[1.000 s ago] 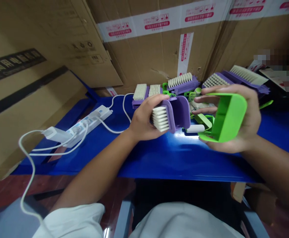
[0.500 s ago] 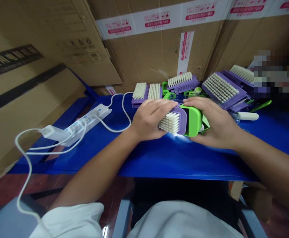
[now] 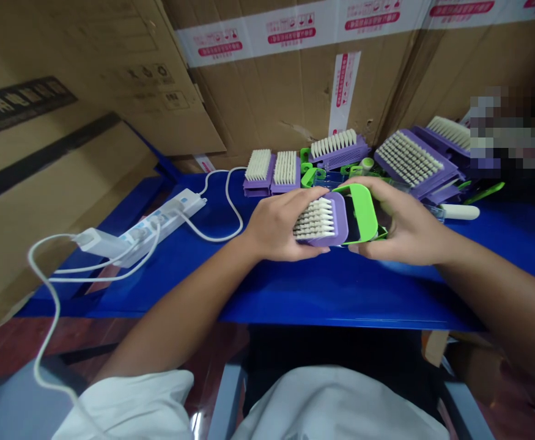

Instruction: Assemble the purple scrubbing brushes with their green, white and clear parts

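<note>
Held between both hands above the table's middle are two parts side by side. My left hand (image 3: 279,223) wraps round a purple brush head (image 3: 339,220) with white bristles facing up toward me. On the other side, my right hand (image 3: 398,226) grips a bright green plastic frame (image 3: 365,214) with a dark opening. The brush head's right end lies right at the frame's left edge; whether they touch is hard to tell. My palm and fingers hide the frame's far side. Behind my hands are two more purple brush heads (image 3: 285,171) and some green parts (image 3: 313,177).
A white power strip (image 3: 157,226) with plugs and cables lies on the blue table (image 3: 267,299) at left. Purple brush heads (image 3: 411,159) are piled at back right, near a white handle (image 3: 460,212). Cardboard boxes (image 3: 267,104) wall off the back.
The green frame has turned so that its opening shows more toward me. The brush head has tilted slightly, showing more of its bristles. Both hands stay in nearly the same place.
</note>
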A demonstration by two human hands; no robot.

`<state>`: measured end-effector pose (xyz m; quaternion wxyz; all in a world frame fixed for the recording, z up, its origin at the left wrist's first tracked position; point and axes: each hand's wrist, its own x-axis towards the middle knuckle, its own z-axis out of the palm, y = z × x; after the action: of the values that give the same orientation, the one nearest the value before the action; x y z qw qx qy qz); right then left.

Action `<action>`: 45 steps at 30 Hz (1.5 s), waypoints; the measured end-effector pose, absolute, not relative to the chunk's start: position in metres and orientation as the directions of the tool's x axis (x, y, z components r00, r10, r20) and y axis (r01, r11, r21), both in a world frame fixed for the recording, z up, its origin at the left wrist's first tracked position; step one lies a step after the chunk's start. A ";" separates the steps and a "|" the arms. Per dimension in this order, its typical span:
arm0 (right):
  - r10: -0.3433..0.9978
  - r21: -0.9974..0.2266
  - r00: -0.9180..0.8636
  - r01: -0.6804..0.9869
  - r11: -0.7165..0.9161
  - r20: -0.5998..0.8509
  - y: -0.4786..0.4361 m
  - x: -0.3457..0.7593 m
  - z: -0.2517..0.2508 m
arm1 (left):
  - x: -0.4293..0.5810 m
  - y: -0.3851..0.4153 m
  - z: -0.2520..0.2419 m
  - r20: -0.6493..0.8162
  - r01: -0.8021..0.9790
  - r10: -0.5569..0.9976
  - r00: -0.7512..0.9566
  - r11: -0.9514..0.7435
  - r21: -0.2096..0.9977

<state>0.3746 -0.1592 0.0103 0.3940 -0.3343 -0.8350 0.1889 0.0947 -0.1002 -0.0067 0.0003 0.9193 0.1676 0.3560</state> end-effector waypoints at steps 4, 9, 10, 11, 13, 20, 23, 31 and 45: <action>0.765 -0.644 -0.452 0.424 0.637 0.459 -0.159 0.374 0.013 | 0.095 -0.106 -0.004 0.596 0.370 0.388 0.702 -0.915 0.160; 0.801 -0.690 -0.482 0.442 0.573 0.356 -0.160 0.375 0.023 | 0.097 -0.109 -0.001 0.560 0.395 0.425 0.711 -0.900 0.181; 0.805 -0.709 -0.488 0.431 0.558 0.337 -0.160 0.375 0.025 | 0.098 -0.110 -0.001 0.552 0.398 0.431 0.713 -0.898 0.187; 0.808 -0.727 -0.494 0.420 0.544 0.320 -0.160 0.375 0.026 | 0.098 -0.111 0.000 0.541 0.405 0.440 0.717 -0.894 0.191; 0.812 -0.755 -0.503 0.397 0.521 0.296 -0.160 0.374 0.027 | 0.100 -0.113 0.001 0.519 0.426 0.461 0.719 -0.883 0.194; 0.825 -0.791 -0.473 0.354 0.500 0.309 -0.160 0.372 0.020 | 0.103 -0.117 0.002 0.484 0.475 0.512 0.709 -0.855 0.208; 0.826 -0.803 -0.470 0.336 0.493 0.311 -0.160 0.373 0.015 | 0.102 -0.115 -0.001 0.500 0.467 0.505 0.704 -0.859 0.210; 0.822 -0.772 -0.439 0.353 0.528 0.362 -0.158 0.374 0.010 | 0.100 -0.114 0.000 0.491 0.484 0.536 0.687 -0.841 0.241; 0.858 -0.901 -0.452 0.221 0.374 0.245 -0.163 0.367 0.013 | 0.100 -0.117 0.005 0.437 0.534 0.610 0.661 -0.792 0.296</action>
<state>0.3674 -0.1625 0.0127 0.3755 -0.3651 -0.7390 0.4239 0.1004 -0.1167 0.0054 0.0710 0.9086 0.3148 0.2652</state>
